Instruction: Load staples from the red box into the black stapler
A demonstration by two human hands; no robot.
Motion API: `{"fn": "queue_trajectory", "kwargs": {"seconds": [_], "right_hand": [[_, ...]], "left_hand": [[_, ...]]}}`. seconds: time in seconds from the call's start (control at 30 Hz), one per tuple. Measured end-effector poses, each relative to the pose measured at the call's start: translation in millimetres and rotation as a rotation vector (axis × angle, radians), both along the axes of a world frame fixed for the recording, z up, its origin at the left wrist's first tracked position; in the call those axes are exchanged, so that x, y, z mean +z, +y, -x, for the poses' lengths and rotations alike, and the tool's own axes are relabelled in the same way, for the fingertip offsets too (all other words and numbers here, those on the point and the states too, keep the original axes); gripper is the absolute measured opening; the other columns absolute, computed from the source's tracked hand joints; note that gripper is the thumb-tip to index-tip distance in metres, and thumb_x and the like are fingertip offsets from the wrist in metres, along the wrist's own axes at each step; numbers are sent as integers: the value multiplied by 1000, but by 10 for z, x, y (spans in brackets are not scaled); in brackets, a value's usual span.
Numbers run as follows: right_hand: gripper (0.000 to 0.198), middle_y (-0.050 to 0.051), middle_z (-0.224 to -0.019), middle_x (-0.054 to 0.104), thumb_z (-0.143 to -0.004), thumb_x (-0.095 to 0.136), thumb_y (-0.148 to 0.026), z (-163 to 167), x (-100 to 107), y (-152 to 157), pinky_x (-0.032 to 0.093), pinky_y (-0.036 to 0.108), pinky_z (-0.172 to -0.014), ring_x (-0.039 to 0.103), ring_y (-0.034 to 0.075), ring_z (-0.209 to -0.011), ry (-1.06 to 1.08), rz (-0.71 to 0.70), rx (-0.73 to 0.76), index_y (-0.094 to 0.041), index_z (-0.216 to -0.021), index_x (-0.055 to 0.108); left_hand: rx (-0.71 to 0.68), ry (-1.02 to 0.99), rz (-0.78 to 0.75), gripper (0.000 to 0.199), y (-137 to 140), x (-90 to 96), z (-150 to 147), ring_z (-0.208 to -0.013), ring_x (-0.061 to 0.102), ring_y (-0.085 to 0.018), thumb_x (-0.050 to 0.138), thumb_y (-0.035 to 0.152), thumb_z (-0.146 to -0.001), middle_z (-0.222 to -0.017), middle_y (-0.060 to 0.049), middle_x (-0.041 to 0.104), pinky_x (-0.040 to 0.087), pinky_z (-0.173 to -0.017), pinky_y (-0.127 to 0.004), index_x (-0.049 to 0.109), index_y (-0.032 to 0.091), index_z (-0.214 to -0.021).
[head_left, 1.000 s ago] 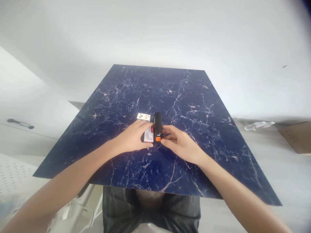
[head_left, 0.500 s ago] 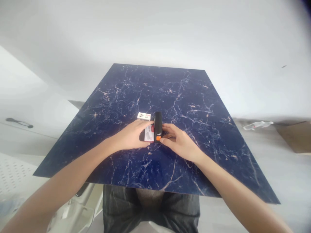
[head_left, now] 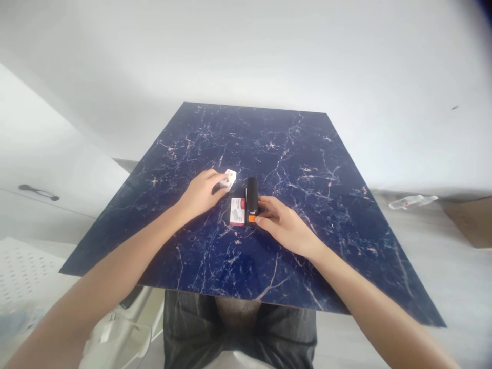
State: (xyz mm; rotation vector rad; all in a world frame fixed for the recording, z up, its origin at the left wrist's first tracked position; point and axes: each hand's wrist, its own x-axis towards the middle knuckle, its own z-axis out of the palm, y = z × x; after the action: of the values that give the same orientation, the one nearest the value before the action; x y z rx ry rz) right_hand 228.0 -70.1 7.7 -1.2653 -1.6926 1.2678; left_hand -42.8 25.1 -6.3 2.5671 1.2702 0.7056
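Observation:
My left hand [head_left: 205,192] pinches a small white box [head_left: 229,178] between thumb and fingers, and the box looks tilted. My right hand [head_left: 282,223] rests at the right side of a black stapler [head_left: 251,197] with an orange end piece. Its thumb touches the orange part, and its other fingers curl along the stapler's side. Against the stapler's left side lies a red and white box [head_left: 237,211] with a picture printed on top, and no hand touches it.
All of this is on a dark blue marble-patterned table [head_left: 246,138]. On the right, beyond the table edge, are a clear plastic bottle [head_left: 413,202] and a brown cardboard box [head_left: 471,220]. A white cabinet with a dark handle [head_left: 38,192] stands at the left.
My left hand has left the red and white box and the stapler, moved up and left, and taken hold of the small white box, which is now turned. My right hand stays at the stapler.

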Motion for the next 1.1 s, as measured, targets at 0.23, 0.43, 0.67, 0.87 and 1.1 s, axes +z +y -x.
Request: {"fn": "queue_trajectory", "kwargs": {"seconds": [0.23,0.43,0.67,0.87,1.1], "right_hand": [[43,9,-145,66,-96,67,-25,3,31,-3,64,43,-97,77,20,-105,-5,-2,14,-27,-138,56],[45,9,-146,66,-96,66,-25,-7,4,-4,64,44,-97,77,22,-107,-34,-12,8,-27,-139,55],[46,8,-144,67,-97,66,-26,-10,-7,-7,63,45,-97,76,22,-105,-29,-8,18,-28,-141,54],[46,8,-143,67,-97,65,-28,-17,-1,-8,64,45,-97,76,22,-106,-36,-11,23,-27,-142,53],[49,6,-134,71,-98,65,-26,-23,15,-12,64,45,-98,75,22,-108,-32,-4,42,-27,-145,52]], "left_hand": [[-34,-13,-53,28,-33,-2,-45,-142,50,-32,58,33,-104,-152,-16,54,43,-118,-53,66,17,-125],[-177,-102,70,29,69,-50,-6,-142,53,-28,56,36,-106,-151,-14,56,45,-118,-53,60,22,-130],[-154,-111,125,44,29,-45,-16,-144,50,-32,54,43,-106,-152,-12,56,40,-121,-57,56,25,-146],[-221,-340,312,53,36,-130,-10,-144,53,-29,56,28,-101,-163,-11,42,49,-118,-50,46,27,-153],[-341,-146,264,65,0,16,3,-150,46,-32,54,11,-85,-161,-7,49,37,-126,-57,53,28,-148]]}}
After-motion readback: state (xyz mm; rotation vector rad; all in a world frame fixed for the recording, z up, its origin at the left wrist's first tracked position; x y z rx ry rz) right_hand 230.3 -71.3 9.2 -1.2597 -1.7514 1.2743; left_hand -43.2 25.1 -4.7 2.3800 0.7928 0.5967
